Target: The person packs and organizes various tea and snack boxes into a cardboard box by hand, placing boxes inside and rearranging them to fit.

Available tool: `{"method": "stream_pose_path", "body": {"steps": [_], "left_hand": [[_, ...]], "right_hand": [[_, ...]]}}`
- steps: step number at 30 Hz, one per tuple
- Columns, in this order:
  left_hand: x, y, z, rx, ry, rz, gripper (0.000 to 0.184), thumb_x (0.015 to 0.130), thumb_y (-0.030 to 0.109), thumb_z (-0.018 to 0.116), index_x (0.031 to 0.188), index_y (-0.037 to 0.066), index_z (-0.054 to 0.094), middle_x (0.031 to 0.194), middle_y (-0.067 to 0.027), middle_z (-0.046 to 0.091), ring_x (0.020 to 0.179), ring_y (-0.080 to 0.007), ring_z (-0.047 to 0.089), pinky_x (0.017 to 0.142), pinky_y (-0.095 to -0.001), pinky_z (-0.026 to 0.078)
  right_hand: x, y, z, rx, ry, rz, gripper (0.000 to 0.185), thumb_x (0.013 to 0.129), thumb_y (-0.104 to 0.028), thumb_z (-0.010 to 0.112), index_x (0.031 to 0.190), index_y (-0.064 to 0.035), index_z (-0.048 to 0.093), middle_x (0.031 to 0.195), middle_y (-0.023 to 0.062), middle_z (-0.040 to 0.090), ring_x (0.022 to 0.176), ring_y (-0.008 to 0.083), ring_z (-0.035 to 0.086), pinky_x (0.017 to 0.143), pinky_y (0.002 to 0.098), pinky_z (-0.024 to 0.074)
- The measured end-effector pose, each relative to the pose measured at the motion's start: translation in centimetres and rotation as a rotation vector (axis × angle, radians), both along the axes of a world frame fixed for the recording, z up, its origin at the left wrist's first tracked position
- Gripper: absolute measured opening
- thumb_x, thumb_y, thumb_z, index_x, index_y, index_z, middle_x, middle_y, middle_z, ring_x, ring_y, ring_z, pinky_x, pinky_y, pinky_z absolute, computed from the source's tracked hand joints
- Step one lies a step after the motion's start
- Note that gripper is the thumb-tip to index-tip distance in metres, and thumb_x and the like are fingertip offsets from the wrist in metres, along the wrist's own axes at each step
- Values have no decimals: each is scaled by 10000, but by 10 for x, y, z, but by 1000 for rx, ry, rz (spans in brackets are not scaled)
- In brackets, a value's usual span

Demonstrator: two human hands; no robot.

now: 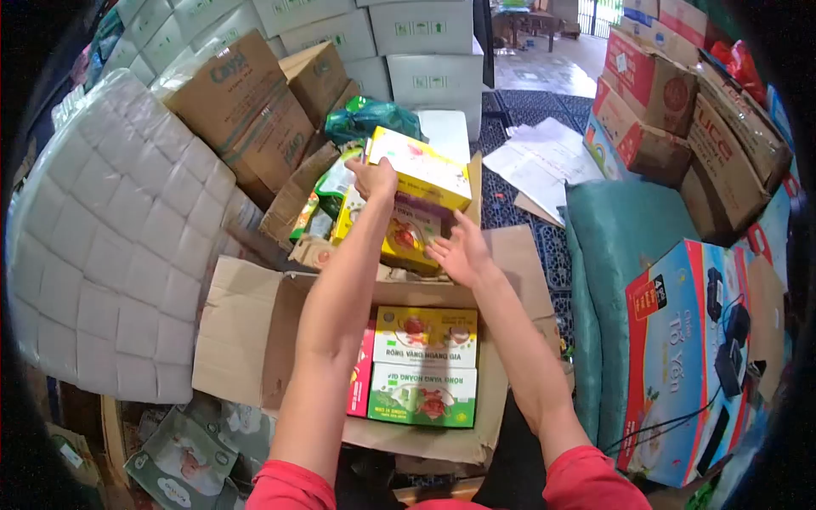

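My left hand (pixel 374 178) grips the left end of a yellow and white carton (pixel 421 170), tilted above the far cardboard box. Just below and to its right, my right hand (pixel 461 252) is open, palm up and fingers spread, holding nothing. Beneath the lifted carton, another yellow carton with a red picture (pixel 410 234) sits in the far box. Nearer my body is an open cardboard box (pixel 285 340). Inside it lie a yellow-topped carton (pixel 427 336), a green and white carton (pixel 422 395) and a partly hidden pink carton (pixel 360 374).
Plastic-wrapped white packs (pixel 119 246) rise on the left, with brown cartons (pixel 238 102) behind. White boxes (pixel 429 81) are stacked at the back. To the right are a green cushion-like bundle (pixel 625 280), a red and blue box (pixel 671 357) with black cables, and stacked cartons (pixel 654 93).
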State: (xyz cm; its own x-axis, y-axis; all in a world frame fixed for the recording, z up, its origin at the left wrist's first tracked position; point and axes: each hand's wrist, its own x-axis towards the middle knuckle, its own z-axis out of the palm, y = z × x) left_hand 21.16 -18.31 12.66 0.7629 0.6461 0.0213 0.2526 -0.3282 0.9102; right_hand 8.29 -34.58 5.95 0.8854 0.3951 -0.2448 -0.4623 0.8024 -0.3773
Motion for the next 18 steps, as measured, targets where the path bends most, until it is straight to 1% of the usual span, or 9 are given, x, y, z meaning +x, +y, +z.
{"method": "stream_pose_path", "body": {"steps": [2,5,7,8,9,11,13,17,18], "left_hand": [[-16,6,-1,0,-98,-30,509,807,230,636,1246,109,408,1088,-215,628,1031,-392,595,894,-463,445],[-51,29,4,-141,-206,-124,457,876,193,609,1246,58,378,1059,-167,607,925,-286,609,695,-429,503],[-91,44,25,-318,-231,-230,391,931,171,567,1254,63,375,1031,-148,589,859,-234,622,632,-352,521],[-118,46,37,-369,-250,-257,376,942,164,554,1254,66,369,1039,-151,589,853,-234,628,649,-352,532],[-140,54,43,-413,-278,-283,360,953,158,540,1254,68,364,1047,-154,590,848,-234,634,666,-352,543],[-186,80,29,-395,-355,-328,308,959,146,526,1230,83,393,1020,-137,615,762,-209,662,617,-332,556],[-245,89,31,-468,-438,-311,314,966,145,517,1234,99,360,1068,-133,612,852,-225,661,750,-342,547],[-328,121,34,-890,-424,-359,313,934,171,567,1191,102,402,1081,-105,607,969,-221,621,774,-346,527],[-330,131,33,-820,-307,-349,303,918,170,581,1168,94,427,1079,-105,605,961,-208,614,764,-338,521]], "right_hand": [[0,-2,7,-21,-17,40,1087,879,-442,628,1470,-147,-236,1518,304,-99,1421,438,99,1133,454,243],[1,3,7,-97,34,-49,1066,880,-481,618,1485,-159,-199,1524,291,-101,1420,450,76,1137,455,234],[8,8,-10,-114,-96,-126,835,903,-527,564,1500,-112,155,1524,212,126,1335,389,283,1075,469,327],[-12,11,21,-192,-71,-207,699,931,-545,497,1443,-116,291,1451,172,289,1275,315,353,1035,443,371],[-11,12,22,-180,-112,-155,655,940,-577,445,1402,-124,345,1322,139,454,1222,275,445,987,402,411],[-5,10,8,-117,-127,-59,627,937,-603,422,1345,-127,404,1154,91,573,1065,237,558,904,372,456],[-36,23,35,-229,-219,-7,618,944,-607,393,1287,-100,479,1108,107,604,975,229,582,819,355,483],[-91,35,-18,-978,-316,58,650,948,-578,414,1205,12,508,1078,155,612,899,187,592,719,294,497],[-122,32,-5,-1088,-339,122,662,946,-570,425,1164,50,509,1031,158,619,853,173,588,685,295,488]]}}
